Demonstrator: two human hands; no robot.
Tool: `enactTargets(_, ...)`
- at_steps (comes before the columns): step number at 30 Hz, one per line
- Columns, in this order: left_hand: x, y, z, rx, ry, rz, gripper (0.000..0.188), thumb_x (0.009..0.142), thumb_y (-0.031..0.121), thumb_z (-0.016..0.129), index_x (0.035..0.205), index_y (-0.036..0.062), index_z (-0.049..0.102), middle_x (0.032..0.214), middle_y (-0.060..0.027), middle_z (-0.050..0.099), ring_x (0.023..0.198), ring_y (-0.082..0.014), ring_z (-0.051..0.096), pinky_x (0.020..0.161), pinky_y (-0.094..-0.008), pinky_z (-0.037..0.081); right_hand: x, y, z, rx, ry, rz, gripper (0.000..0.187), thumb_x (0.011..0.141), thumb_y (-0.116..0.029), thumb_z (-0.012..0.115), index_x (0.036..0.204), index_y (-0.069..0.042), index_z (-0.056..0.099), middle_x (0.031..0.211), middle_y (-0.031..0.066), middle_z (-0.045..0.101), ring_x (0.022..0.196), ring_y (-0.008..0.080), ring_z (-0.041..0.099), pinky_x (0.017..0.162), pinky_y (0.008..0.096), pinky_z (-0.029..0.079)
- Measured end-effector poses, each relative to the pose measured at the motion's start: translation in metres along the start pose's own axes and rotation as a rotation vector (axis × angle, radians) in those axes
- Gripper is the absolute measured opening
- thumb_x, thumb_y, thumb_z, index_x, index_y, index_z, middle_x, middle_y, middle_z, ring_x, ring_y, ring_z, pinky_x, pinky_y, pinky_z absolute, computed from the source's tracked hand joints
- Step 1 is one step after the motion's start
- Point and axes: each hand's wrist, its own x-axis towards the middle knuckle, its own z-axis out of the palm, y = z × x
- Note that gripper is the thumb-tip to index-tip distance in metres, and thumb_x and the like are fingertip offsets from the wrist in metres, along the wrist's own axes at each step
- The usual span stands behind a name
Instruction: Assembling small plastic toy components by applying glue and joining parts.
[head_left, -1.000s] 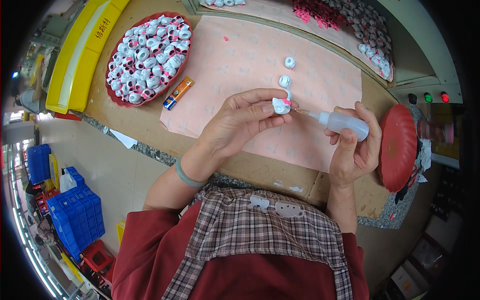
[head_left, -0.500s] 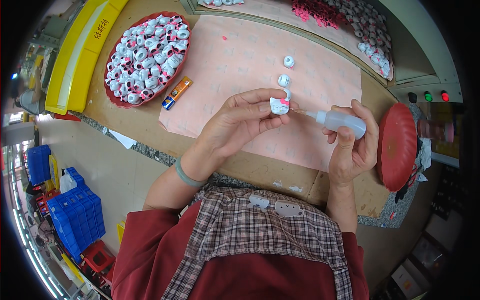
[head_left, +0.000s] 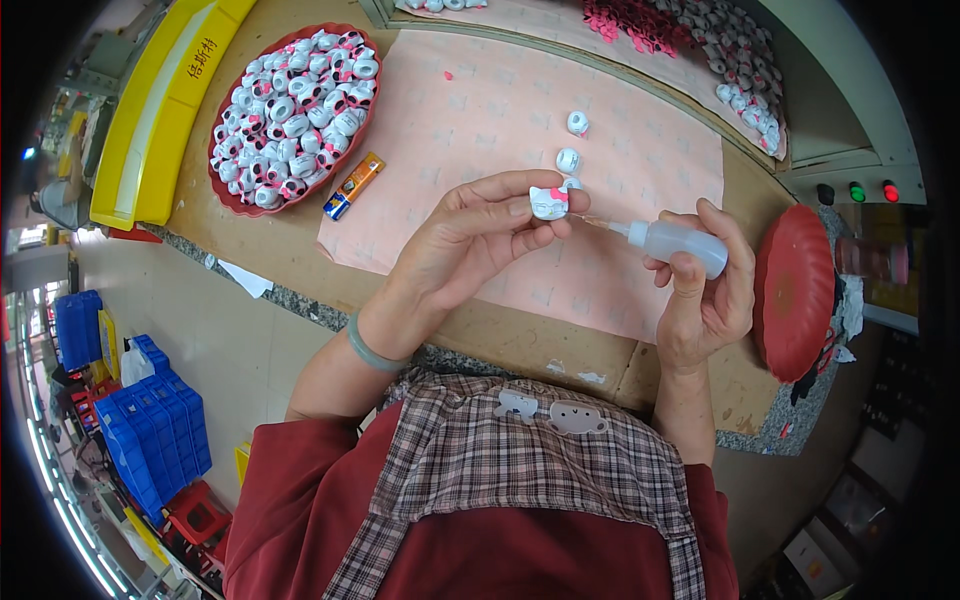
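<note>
red tray (head_left: 222, 190) of white pieces | yellow bin (head_left: 150, 130) | blue crates (head_left: 150, 440)

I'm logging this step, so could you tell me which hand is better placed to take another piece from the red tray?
Probably the left hand: the red tray lies on its side, while the right hand holds the bottle.

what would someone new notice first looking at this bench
At centre, the left hand pinches a small white cat-face piece with a pink bow, while the right hand aims a clear squeeze bottle at it over a pink mat. At upper left, a red tray heaped with similar white pieces draws the eye, beside a yellow bin.
</note>
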Motion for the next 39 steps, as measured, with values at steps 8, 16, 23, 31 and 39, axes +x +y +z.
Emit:
enactTargets(8, 0.0, -0.003, 0.0, 0.031, 0.014, 0.006, 0.037, 0.088, 0.001, 0.05, 0.123, -0.0067, 0.047, 0.122, -0.0308, 0.048, 0.102, -0.0253, 0.06, 0.091, -0.0298, 0.049, -0.001, -0.002, 0.001, 0.057, -0.007, 0.047, 0.035, 0.091, -0.016, 0.055, 0.119, 0.004, 0.048, 0.091, 0.0182, 0.062, 0.062, 0.0132, 0.056, 0.05, 0.0206, 0.044)
enactTargets(16, 0.0, -0.003, -0.002, 0.024, 0.009, -0.038, 0.038, 0.088, 0.002, 0.05, 0.124, -0.0089, 0.045, 0.122, -0.0309, 0.049, 0.101, -0.0246, 0.06, 0.092, -0.0298, 0.049, -0.002, 0.002, 0.005, 0.083, -0.007, 0.066, 0.036, 0.091, -0.018, 0.055, 0.119, 0.004, 0.048, 0.091, 0.0184, 0.062, 0.061, 0.0129, 0.056, 0.05, 0.0204, 0.044)
enactTargets(23, 0.004, 0.0, -0.001, 0.005, -0.027, -0.049, 0.038, 0.088, 0.002, 0.05, 0.124, -0.0092, 0.045, 0.12, -0.0303, 0.05, 0.1, -0.0251, 0.06, 0.091, -0.0298, 0.049, 0.002, 0.005, 0.006, 0.153, 0.047, 0.097, 0.038, 0.091, -0.018, 0.056, 0.12, 0.004, 0.048, 0.091, 0.018, 0.062, 0.06, 0.0125, 0.055, 0.049, 0.0202, 0.043)
enactTargets(31, 0.008, 0.002, -0.006, -0.027, -0.013, -0.03, 0.036, 0.088, 0.001, 0.05, 0.122, -0.0083, 0.047, 0.119, -0.0283, 0.052, 0.1, -0.0247, 0.06, 0.09, -0.0293, 0.05, 0.014, 0.016, 0.005, 0.469, 0.124, 0.304, 0.031, 0.086, -0.007, 0.06, 0.114, 0.002, 0.05, 0.092, 0.0127, 0.059, 0.063, 0.0116, 0.056, 0.05, 0.0203, 0.044)
enactTargets(39, 0.013, 0.005, -0.004, 0.004, 0.024, -0.004, 0.036, 0.087, 0.003, 0.052, 0.122, -0.0065, 0.049, 0.115, -0.0217, 0.058, 0.094, -0.0186, 0.062, 0.087, -0.0265, 0.05, 0.039, 0.03, 0.009, 0.401, 0.019, 0.609, 0.025, 0.081, -0.006, 0.063, 0.104, -0.002, 0.052, 0.076, 0.004, 0.056, 0.063, 0.0105, 0.054, 0.053, 0.0224, 0.043)
